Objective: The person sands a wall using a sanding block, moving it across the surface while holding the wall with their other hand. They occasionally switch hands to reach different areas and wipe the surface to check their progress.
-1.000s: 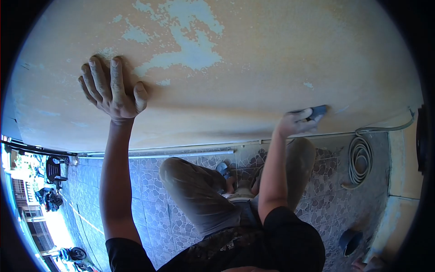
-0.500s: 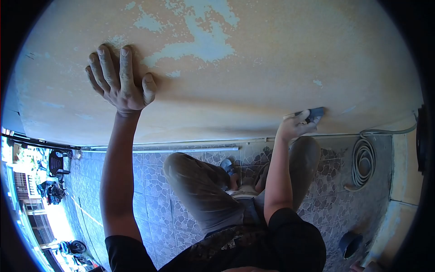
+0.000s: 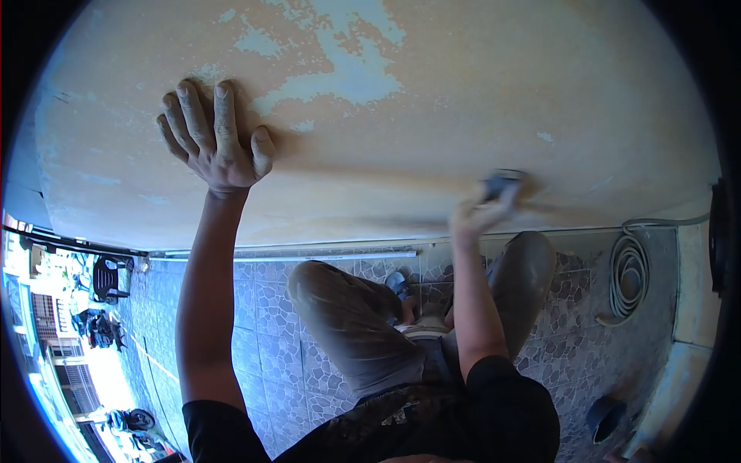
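Note:
My left hand [image 3: 220,143] lies flat on a large tan panel [image 3: 432,131], its fingers spread and coated in pale dust. Bare pale-blue patches show through the tan coat above and beside that hand. Lower on the same panel, my right hand [image 3: 486,212] is closed around a dark grey piece of sandpaper [image 3: 503,184], which is against the surface. Motion blurs the fingers of this hand and the sheet.
My bent knees [image 3: 316,289] rise from the stone-patterned floor [image 3: 270,339] below the panel. A coiled hose [image 3: 629,274] lies at the right, with a dark bucket [image 3: 606,419] farther down. At the far left stand a black chair [image 3: 108,278] and motorcycles [image 3: 127,420].
My right hand has moved left and slightly up along the panel with the sandpaper. My left hand stays flat on the surface; the whole view has shifted slightly.

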The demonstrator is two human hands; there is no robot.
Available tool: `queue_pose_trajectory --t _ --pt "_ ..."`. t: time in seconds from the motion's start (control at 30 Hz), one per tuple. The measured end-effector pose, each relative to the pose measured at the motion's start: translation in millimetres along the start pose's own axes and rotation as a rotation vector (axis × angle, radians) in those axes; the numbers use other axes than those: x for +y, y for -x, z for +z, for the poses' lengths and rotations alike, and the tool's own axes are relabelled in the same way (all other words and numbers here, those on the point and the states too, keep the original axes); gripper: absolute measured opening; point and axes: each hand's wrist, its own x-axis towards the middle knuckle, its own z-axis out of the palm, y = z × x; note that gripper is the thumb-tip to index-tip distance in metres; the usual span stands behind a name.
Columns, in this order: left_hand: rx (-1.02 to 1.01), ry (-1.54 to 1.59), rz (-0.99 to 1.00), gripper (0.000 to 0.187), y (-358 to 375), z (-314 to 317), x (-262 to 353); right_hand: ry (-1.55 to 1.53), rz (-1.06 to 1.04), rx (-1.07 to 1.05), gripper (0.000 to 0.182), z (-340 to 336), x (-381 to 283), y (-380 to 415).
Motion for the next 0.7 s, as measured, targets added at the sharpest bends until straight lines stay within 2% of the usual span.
queue_pose_trajectory --t 0.03,0.07,0.13,0.2,0.23,0.27,0.3,0.33,0.4,0.47,0.5,0.53,0.57,0.63,0.67,0.7 --pt "0.01 0.007 -0.008 0.068 0.5 -2.3 1.9 0.271 0.129 0.195 0.057 -13.2 4.7 -17.7" --pt "-0.005 0.011 -0.007 0.068 1.4 -4.4 1.2 0.276 0.138 0.183 0.057 -11.4 6.1 -18.1" --pt "0.026 0.012 0.0 0.068 -0.3 -1.2 1.7 0.248 0.338 0.339 0.055 -6.3 13.0 -26.7" --pt "0.028 0.019 0.001 0.068 0.3 -0.6 1.7 0.21 0.203 0.19 0.055 26.9 -32.1 25.7" --pt "0.02 0.01 -0.003 0.068 0.0 -1.3 1.8 -0.042 0.093 0.173 0.067 52.7 -65.9 51.9" --pt "0.005 0.008 0.0 0.068 -0.1 -2.1 1.4 0.072 -0.051 -0.023 0.068 63.8 -80.7 98.5" --pt "0.018 0.019 0.017 0.068 -0.3 -0.6 -1.4 0.076 -0.139 -0.311 0.062 67.6 -98.3 129.1" --pt "0.024 0.035 0.028 0.068 -0.2 -0.8 -1.6 0.009 -0.168 -0.407 0.056 72.2 -103.3 141.0" --pt "-0.016 0.003 0.061 0.068 1.9 -2.7 -8.2 -0.019 -0.295 -0.347 0.062 72.2 -90.5 133.5" --pt "-0.018 -0.012 0.096 0.068 4.8 -6.4 -15.5 0.045 0.055 -0.17 0.068 65.2 -10.8 156.4" --pt "-0.019 -0.009 0.102 0.068 5.3 -7.5 -15.7 -0.351 0.122 0.046 0.069 48.3 -23.8 86.5" --pt "-0.007 0.004 0.107 0.067 3.6 -5.5 -13.0 0.248 -0.034 0.088 0.058 13.9 -13.3 36.3" --pt "0.019 0.016 0.094 0.067 1.3 -5.1 -8.9 0.005 0.332 0.193 0.054 -5.4 13.9 13.6" --pt "0.025 0.027 0.073 0.067 4.0 -2.6 -6.2 -0.156 0.727 0.506 0.051 -33.1 76.9 -36.9" --pt "0.033 0.015 0.053 0.067 5.4 -2.2 -6.6 -0.142 0.718 0.511 0.051 -35.6 67.9 -36.8" --pt "0.062 0.044 -0.01 0.066 9.6 2.1 -6.2 -0.095 0.904 0.515 0.05 -24.9 47.6 -34.2"
